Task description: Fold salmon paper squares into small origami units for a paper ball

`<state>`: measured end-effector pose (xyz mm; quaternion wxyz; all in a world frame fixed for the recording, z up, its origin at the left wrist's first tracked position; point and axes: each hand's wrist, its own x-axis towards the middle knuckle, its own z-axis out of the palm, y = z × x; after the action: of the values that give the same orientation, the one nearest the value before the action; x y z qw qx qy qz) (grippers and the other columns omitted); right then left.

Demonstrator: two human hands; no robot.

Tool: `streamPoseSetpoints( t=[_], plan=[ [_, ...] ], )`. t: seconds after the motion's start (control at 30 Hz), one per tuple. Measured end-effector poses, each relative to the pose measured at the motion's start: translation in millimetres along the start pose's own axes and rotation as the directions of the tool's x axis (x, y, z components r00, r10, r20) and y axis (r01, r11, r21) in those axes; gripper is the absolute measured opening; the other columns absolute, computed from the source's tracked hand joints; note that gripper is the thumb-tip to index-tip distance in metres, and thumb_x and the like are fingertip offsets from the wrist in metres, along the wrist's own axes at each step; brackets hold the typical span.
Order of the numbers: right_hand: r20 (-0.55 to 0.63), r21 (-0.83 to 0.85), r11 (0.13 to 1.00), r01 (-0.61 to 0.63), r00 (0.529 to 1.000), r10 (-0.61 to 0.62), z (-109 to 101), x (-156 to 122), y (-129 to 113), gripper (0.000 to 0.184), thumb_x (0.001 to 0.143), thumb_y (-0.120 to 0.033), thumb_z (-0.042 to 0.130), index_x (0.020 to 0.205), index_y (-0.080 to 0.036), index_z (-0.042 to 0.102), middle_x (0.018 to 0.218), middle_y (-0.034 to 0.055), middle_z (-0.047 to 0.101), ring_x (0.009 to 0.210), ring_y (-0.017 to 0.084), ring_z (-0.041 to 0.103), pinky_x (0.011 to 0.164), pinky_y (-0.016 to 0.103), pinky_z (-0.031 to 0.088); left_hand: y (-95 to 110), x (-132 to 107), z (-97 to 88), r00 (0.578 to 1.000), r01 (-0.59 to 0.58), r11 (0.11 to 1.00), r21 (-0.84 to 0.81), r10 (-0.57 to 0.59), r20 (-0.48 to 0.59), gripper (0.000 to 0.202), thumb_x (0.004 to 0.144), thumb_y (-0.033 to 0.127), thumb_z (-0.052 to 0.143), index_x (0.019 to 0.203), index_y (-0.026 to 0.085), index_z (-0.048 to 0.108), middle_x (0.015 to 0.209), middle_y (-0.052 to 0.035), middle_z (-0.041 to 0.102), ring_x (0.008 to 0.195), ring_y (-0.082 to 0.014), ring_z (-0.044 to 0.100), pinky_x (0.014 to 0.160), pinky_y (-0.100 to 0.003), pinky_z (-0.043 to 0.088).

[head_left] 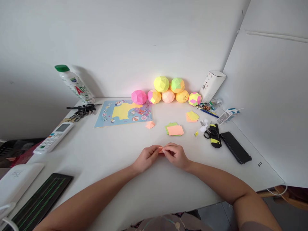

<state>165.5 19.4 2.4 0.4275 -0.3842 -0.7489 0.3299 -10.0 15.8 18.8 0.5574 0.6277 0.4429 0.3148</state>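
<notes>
Between my two hands is a small piece of orange paper (160,149), mostly covered by fingers. My left hand (147,158) pinches its left side, and my right hand (176,156) pinches its right side, with the fingertips nearly meeting. Just beyond the hands lies a stack of paper sheets (175,130), salmon on top and green below. A folded salmon paper piece (150,124) rests to the left of that stack. Further right are cut yellow and orange paper pieces (192,116).
Faceted paper balls (161,84) are piled along the wall behind a blue picture sheet (103,115). At left stand a bottle (77,85) and a remote control (54,138). A yellow-black cutter (215,136), black phone case (235,147) and small carton (227,116) lie right.
</notes>
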Motion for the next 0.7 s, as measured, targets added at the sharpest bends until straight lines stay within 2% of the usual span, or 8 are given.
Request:
streamPoseSetpoints(
  t=[0.2,0.33,0.43,0.7],
  plan=[
    [-0.024,0.104,0.984,-0.142,0.989,0.146,1.5,-0.3,0.0,0.013,0.082,-0.026,0.056,0.078,-0.017,0.064,0.076,0.0047,0.059,0.063,0.013,0.057,0.055,0.026,0.051,2.0,-0.1,-1.3,1.000,0.019,1.000,-0.026,-0.018,0.023,0.033,0.087,0.041,0.043,0.098,0.019,0.066,0.060,-0.0008,0.062,0.073,-0.0205,0.061,0.064,-0.028,0.047],
    [0.006,0.160,0.955,-0.251,0.967,0.253,0.4,0.2,-1.1,0.014,0.081,-0.030,0.059,0.075,-0.017,0.061,0.073,0.0031,0.059,0.064,0.013,0.057,0.058,0.027,0.051,1.5,-0.9,-0.1,0.997,0.012,0.996,-0.087,-0.006,0.072,0.033,0.086,0.042,0.046,0.099,0.019,0.065,0.081,-0.0038,0.069,0.083,-0.0204,0.063,0.074,-0.030,0.048],
    [0.058,0.247,0.911,-0.329,0.944,0.325,-0.8,0.7,-3.0,0.016,0.080,-0.033,0.060,0.076,-0.017,0.060,0.073,0.0024,0.061,0.066,0.014,0.060,0.061,0.028,0.053,-0.4,-1.0,1.3,0.996,0.014,0.992,-0.122,-0.003,0.093,0.034,0.085,0.044,0.048,0.101,0.018,0.064,0.093,-0.0067,0.069,0.090,-0.0218,0.063,0.080,-0.033,0.048],
    [0.123,0.304,0.831,-0.466,0.884,0.451,-3.9,2.9,-1.5,0.024,0.075,-0.040,0.065,0.079,-0.017,0.060,0.073,0.0016,0.064,0.066,0.014,0.060,0.060,0.028,0.051,-2.4,0.1,-0.7,0.992,0.022,0.995,-0.099,-0.009,0.129,0.036,0.086,0.044,0.047,0.104,0.017,0.062,0.094,-0.0082,0.068,0.090,-0.0219,0.063,0.080,-0.033,0.048]
  ],
)
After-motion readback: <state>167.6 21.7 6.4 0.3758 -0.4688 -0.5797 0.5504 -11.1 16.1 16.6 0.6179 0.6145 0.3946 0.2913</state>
